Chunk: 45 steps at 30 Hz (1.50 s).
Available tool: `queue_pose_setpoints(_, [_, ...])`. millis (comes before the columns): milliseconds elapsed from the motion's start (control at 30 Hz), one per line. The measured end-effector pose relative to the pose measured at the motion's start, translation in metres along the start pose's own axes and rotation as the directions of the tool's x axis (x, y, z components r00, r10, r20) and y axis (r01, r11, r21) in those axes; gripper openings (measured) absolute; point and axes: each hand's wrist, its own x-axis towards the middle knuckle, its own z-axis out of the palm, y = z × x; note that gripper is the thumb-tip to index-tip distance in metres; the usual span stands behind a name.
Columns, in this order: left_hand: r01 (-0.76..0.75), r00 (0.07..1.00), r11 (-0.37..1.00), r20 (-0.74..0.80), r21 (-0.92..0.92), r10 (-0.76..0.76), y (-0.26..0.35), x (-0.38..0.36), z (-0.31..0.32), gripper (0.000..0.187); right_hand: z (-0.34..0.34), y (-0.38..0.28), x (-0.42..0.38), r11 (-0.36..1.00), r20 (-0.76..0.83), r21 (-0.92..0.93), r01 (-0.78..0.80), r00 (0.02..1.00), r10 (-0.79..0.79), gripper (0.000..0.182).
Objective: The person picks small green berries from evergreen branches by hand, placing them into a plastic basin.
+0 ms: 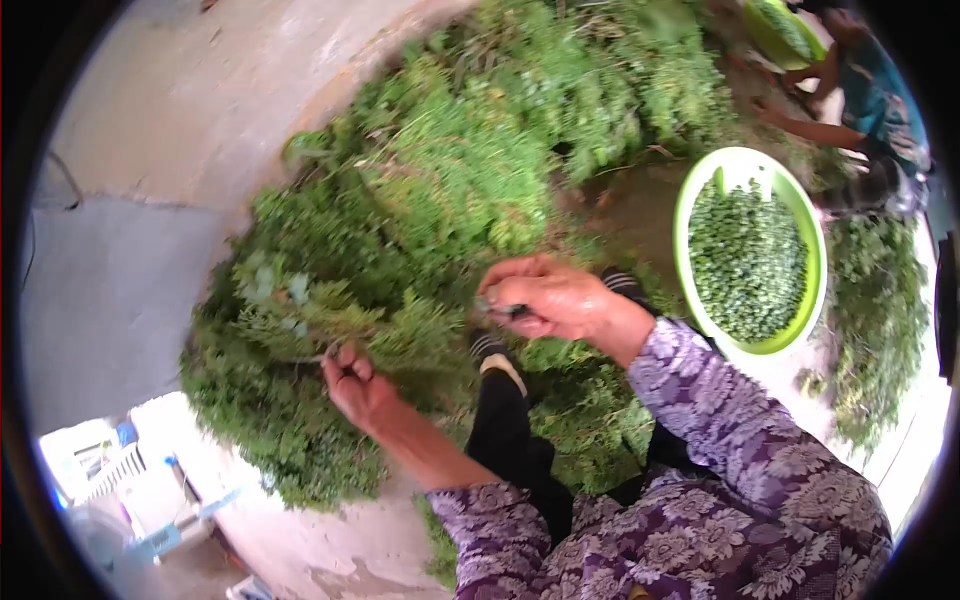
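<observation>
My left hand (358, 388) is closed in a pinch on the stem of a leafy green sprig (335, 312), whose feathery leaves spread over the greenery behind it. Near the middle, my right hand (550, 300) has its fingers curled in. Something small and dark green shows between its thumb and fingers, too small to name. To the right of that hand stands a lime-green basin (816, 270), heaped with small green round fruits or pods (745, 255). My hands are apart from each other.
A big pile of cut leafy branches (460, 170) curves around my feet. More branches (875, 320) lie at the far right. A co-worker in a teal top (880, 105) reaches toward plants near another green basin (780, 35). White and blue household items (110, 470) are at lower left.
</observation>
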Motion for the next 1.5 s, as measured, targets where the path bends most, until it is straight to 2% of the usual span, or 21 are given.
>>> queue_pose_setpoints(67, [0.065,0.995,0.997,0.077,-0.035,-0.063,0.003,0.012,-0.010,0.022,-0.002,-0.001,0.002,0.976,-0.028,0.180,0.119,0.993,-0.116,0.006])
queue_pose_setpoints(200, [0.132,0.983,0.984,0.142,-0.122,-0.115,-0.003,0.013,-0.008,0.023,-0.031,-0.021,-0.004,0.926,-0.205,0.185,0.330,0.934,-0.292,0.004])
queue_pose_setpoints(267, [0.158,0.974,0.974,0.186,-0.163,-0.127,0.000,0.017,-0.010,0.023,-0.064,-0.037,-0.015,0.816,-0.428,0.122,0.565,0.771,-0.470,0.007])
queue_pose_setpoints(400, [0.128,0.973,0.983,0.206,-0.135,-0.099,0.004,0.029,-0.022,0.023,-0.146,-0.054,-0.073,0.677,-0.754,-0.057,0.734,0.413,-0.512,0.003])
queue_pose_setpoints(467, [0.109,0.975,0.987,0.204,-0.115,-0.083,0.006,0.028,-0.023,0.023,-0.205,-0.046,-0.104,0.707,-0.840,-0.357,0.610,0.122,-0.529,0.009])
queue_pose_setpoints(533, [0.132,0.967,0.978,0.239,-0.164,-0.090,0.000,0.024,-0.023,0.022,-0.264,-0.028,-0.131,0.805,-0.854,-0.521,0.285,-0.170,-0.492,0.027])
queue_pose_setpoints(600, [0.182,0.963,0.970,0.228,-0.164,-0.142,0.001,0.017,-0.014,0.023,-0.270,-0.017,-0.151,0.912,-0.836,-0.386,-0.141,-0.364,-0.410,0.042])
queue_pose_setpoints(667, [0.178,0.960,0.973,0.242,-0.147,-0.139,0.000,0.019,-0.016,0.023,-0.273,-0.011,-0.160,0.968,-0.843,-0.232,-0.092,-0.477,-0.247,0.048])
queue_pose_setpoints(767, [0.181,0.960,0.970,0.242,-0.160,-0.139,0.001,0.019,-0.016,0.022,-0.300,0.015,-0.173,0.950,-0.831,-0.262,-0.170,-0.461,-0.312,0.042])
queue_pose_setpoints(833, [0.177,0.969,0.965,0.205,-0.194,-0.136,0.003,0.016,-0.017,0.021,-0.317,0.034,-0.185,0.617,-0.616,-0.565,-0.548,-0.218,-0.757,0.032])
queue_pose_setpoints(867, [0.166,0.972,0.967,0.198,-0.194,-0.128,0.005,0.010,-0.011,0.021,-0.306,0.026,-0.181,0.614,-0.618,-0.570,-0.546,-0.208,-0.758,0.032])
queue_pose_setpoints(900, [0.137,0.985,0.983,0.121,-0.125,-0.122,0.004,0.003,-0.004,0.021,-0.297,0.010,-0.175,0.810,-0.791,-0.578,-0.104,-0.173,-0.587,0.023])
queue_pose_setpoints(933, [0.096,0.995,0.994,0.030,-0.056,-0.094,0.007,-0.002,0.004,0.021,-0.282,-0.008,-0.158,0.856,-0.910,-0.392,0.339,-0.004,-0.415,0.015])
queue_pose_setpoints(1000, [0.153,0.978,0.985,0.157,-0.074,-0.140,-0.005,0.012,-0.005,0.020,-0.266,-0.025,-0.129,0.783,-0.828,-0.241,0.573,0.300,-0.474,0.008])
queue_pose_setpoints(1067, [0.158,0.987,0.987,0.044,-0.022,-0.157,-0.005,-0.008,0.019,0.021,-0.196,-0.040,-0.082,0.809,-0.824,-0.196,0.555,0.353,-0.442,0.011])
queue_pose_setpoints(1133, [0.299,0.928,0.949,0.261,-0.103,-0.265,-0.014,-0.006,0.014,0.023,-0.152,-0.042,-0.045,0.849,-0.609,-0.215,0.482,0.614,-0.502,0.017])
queue_pose_setpoints(1200, [0.287,0.947,0.946,0.190,-0.150,-0.257,-0.018,-0.024,0.028,0.024,-0.114,-0.035,-0.014,0.871,-0.499,-0.318,0.375,0.715,-0.489,0.031])
queue_pose_setpoints(1267, [0.387,0.867,0.919,0.370,-0.080,-0.333,-0.025,-0.021,0.023,0.023,-0.071,-0.035,0.000,0.907,-0.258,-0.305,0.289,0.892,-0.371,0.048])
queue_pose_setpoints(1400, [0.329,0.900,0.937,0.262,0.113,-0.348,-0.036,-0.035,0.043,0.022,-0.023,-0.025,0.016,0.855,0.054,-0.289,0.431,0.899,-0.435,0.057])
queue_pose_setpoints(1467, [0.311,0.901,0.935,0.262,0.168,-0.347,-0.040,-0.041,0.051,0.022,-0.011,-0.022,0.008,0.863,-0.029,-0.263,0.431,0.891,-0.453,0.056])
queue_pose_setpoints(1500, [0.280,0.900,0.930,0.271,0.239,-0.341,-0.042,-0.043,0.054,0.022,-0.006,-0.015,0.001,0.894,-0.243,-0.264,0.361,0.872,-0.424,0.050])
